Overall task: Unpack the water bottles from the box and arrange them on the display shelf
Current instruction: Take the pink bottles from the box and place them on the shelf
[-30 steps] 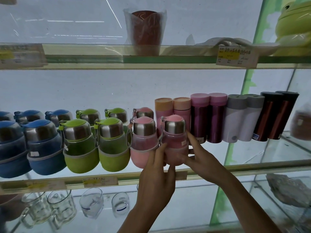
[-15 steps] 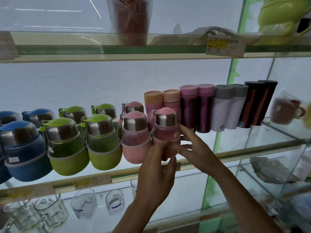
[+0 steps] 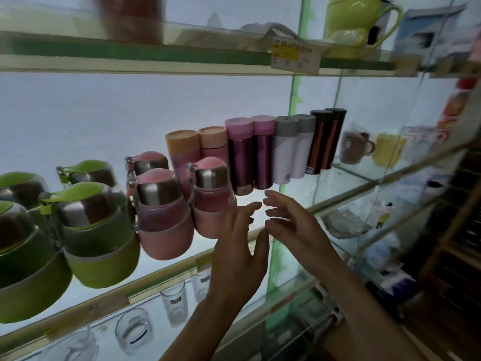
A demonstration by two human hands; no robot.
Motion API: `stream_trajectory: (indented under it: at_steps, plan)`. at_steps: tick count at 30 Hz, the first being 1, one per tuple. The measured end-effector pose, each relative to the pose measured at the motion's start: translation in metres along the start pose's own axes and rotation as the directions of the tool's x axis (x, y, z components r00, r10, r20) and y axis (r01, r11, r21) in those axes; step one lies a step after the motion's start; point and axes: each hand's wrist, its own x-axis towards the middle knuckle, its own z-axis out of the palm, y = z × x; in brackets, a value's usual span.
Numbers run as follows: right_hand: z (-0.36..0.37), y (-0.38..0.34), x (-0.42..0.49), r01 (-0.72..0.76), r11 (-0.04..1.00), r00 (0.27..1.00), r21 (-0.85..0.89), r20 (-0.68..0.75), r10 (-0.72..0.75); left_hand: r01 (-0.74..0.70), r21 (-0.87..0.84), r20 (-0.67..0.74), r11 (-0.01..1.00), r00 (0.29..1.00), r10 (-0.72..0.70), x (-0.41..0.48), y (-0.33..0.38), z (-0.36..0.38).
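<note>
A pink water bottle (image 3: 212, 196) with a steel collar stands at the front of the glass display shelf (image 3: 166, 272), last in a row of pink bottles (image 3: 162, 214) and green bottles (image 3: 96, 235). My left hand (image 3: 238, 254) hovers just right of that bottle, fingers straight and apart, holding nothing. Facing it, my right hand (image 3: 289, 225) is off the bottle too, with loosely spread fingers. The box is not in view.
Tall flasks (image 3: 263, 152) in peach, maroon, white and copper line the back of the same shelf. Mugs (image 3: 356, 147) sit behind glass at right. Drinking glasses (image 3: 132, 332) stand on the shelf below. A price tag (image 3: 295, 56) and a green mug (image 3: 354, 24) are on the shelf above.
Both hands have let go of the rightmost pink bottle and drawn back a little to its right. The camera has swung right, so the shelf now looks tilted.
</note>
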Motion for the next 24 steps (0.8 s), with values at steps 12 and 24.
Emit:
stream_trajectory:
  at_steps: [12, 24]
  plan:
    - [-0.033, 0.015, -0.088, -0.295, 0.954, 0.942, -0.056, -0.186, 0.280, 0.075, -0.211, 0.349, 0.975, 0.937, 0.003, -0.039, -0.006, 0.054]
    - [-0.043, 0.090, -0.187, -0.612, 0.791, 0.758, -0.010, -0.292, 0.583, 0.214, -0.108, 0.705, 0.971, 0.705, -0.077, -0.122, -0.035, 0.119]
